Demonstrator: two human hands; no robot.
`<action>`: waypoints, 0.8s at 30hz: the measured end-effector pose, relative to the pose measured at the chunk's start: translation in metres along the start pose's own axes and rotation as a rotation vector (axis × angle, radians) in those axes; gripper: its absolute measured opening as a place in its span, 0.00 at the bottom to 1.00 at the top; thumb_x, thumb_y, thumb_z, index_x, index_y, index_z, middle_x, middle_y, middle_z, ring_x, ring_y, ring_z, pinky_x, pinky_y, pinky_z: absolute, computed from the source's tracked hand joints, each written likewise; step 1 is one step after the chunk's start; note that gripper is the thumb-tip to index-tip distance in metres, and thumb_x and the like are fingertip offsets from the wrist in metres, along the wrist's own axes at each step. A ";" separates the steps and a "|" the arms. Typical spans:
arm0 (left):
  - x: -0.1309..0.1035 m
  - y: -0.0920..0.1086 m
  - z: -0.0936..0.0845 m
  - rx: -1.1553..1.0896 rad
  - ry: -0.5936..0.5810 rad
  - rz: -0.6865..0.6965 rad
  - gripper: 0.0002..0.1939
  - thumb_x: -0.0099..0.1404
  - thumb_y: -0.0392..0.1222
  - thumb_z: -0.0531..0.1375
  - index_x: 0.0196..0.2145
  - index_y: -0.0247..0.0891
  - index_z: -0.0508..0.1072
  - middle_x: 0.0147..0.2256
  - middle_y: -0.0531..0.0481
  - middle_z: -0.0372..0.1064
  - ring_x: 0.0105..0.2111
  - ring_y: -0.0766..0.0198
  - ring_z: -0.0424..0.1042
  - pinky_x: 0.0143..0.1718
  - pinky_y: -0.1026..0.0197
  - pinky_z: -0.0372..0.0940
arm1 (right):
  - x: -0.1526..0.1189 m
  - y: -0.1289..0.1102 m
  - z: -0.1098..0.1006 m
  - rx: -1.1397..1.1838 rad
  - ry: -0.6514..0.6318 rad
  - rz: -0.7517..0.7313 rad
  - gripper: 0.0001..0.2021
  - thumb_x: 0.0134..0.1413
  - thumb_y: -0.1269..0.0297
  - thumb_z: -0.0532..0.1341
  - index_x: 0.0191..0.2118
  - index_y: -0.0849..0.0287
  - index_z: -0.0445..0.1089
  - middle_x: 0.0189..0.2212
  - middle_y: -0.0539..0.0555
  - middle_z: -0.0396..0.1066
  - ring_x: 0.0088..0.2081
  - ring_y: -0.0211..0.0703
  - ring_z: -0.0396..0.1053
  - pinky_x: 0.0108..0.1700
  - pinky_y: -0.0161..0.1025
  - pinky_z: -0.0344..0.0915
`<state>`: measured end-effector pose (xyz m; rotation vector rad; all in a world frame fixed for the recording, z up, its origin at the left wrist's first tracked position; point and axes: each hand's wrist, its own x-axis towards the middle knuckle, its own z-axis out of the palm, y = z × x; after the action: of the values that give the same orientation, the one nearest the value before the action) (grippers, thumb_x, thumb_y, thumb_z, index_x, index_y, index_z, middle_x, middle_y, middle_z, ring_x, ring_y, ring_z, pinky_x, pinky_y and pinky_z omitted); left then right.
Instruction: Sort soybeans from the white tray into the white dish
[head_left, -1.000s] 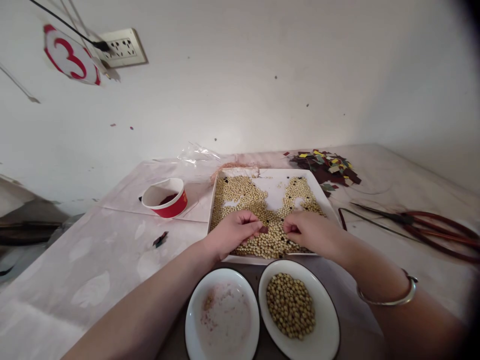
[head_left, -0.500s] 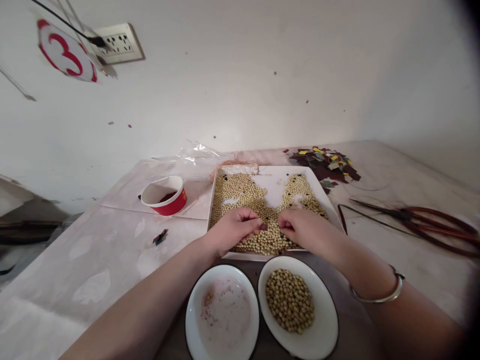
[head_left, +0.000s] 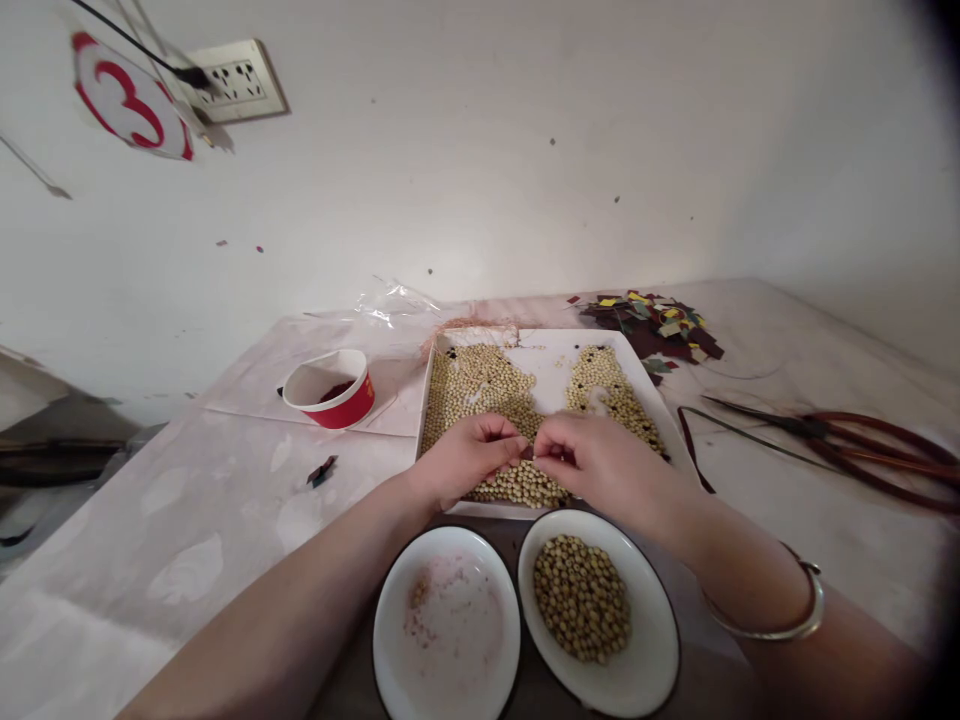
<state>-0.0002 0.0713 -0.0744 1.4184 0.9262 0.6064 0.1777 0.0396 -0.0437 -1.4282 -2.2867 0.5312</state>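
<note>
- Here we are, mid-table [head_left: 247, 480]: the fingers of my left hand [head_left: 463, 458] are clamped on a tiny, flat, dark reddish-brown piece [head_left: 528, 453], low over the near part of a shallow white rectangular tray [head_left: 550, 383].
- In comes my right hand [head_left: 611, 455], thumb and forefinger curled close, right beside the piece! Whether they're pinching something or just touching it, I can't tell; my own knuckles block the view.
- Danger one: barely a sliver of that piece shows past my fingertips. A loose pinch or a clumsy tug could send it down among the small pale-yellow round beads [head_left: 495, 375], and picking it out would cost me.
- Danger two: my hands hang low over those beads. A dragging heel of the hand could scatter some over the tray's near rim.
- And just nearer than the tray, two dark-rimmed white oval bowls: the left one [head_left: 469, 680] holding only pinkish residue and a few bits, the right one [head_left: 652, 645] carrying larger tan round beads [head_left: 581, 600]. My right forearm passes close; a dropped elbow might knock that one.
- Towards the table's right edge, long dark-bladed scissors [head_left: 814, 428] with reddish-brown loop handles point my way. A careless sweep right could catch those tips!
</note>
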 end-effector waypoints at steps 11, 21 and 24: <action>-0.001 -0.003 -0.001 0.037 -0.026 0.011 0.16 0.57 0.51 0.59 0.27 0.34 0.65 0.18 0.58 0.56 0.18 0.74 0.51 0.18 0.69 0.45 | 0.004 0.007 0.017 0.067 0.026 0.059 0.04 0.47 0.69 0.61 0.32 0.59 0.66 0.29 0.51 0.68 0.30 0.38 0.63 0.31 0.34 0.55; -0.003 0.000 0.001 0.044 -0.008 0.011 0.17 0.55 0.53 0.60 0.27 0.34 0.66 0.19 0.58 0.56 0.17 0.74 0.52 0.18 0.69 0.47 | 0.003 0.007 0.018 0.027 0.007 0.046 0.04 0.51 0.68 0.57 0.27 0.59 0.64 0.24 0.50 0.68 0.27 0.37 0.62 0.28 0.34 0.54; -0.003 0.002 0.001 0.069 -0.010 0.009 0.17 0.55 0.53 0.60 0.26 0.34 0.66 0.18 0.59 0.55 0.17 0.74 0.52 0.18 0.69 0.46 | 0.003 0.008 0.020 0.008 0.000 0.047 0.06 0.52 0.67 0.57 0.26 0.58 0.63 0.23 0.50 0.67 0.26 0.38 0.62 0.28 0.35 0.54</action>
<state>-0.0010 0.0685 -0.0724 1.4869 0.9406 0.5786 0.1721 0.0436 -0.0641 -1.4813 -2.2531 0.5542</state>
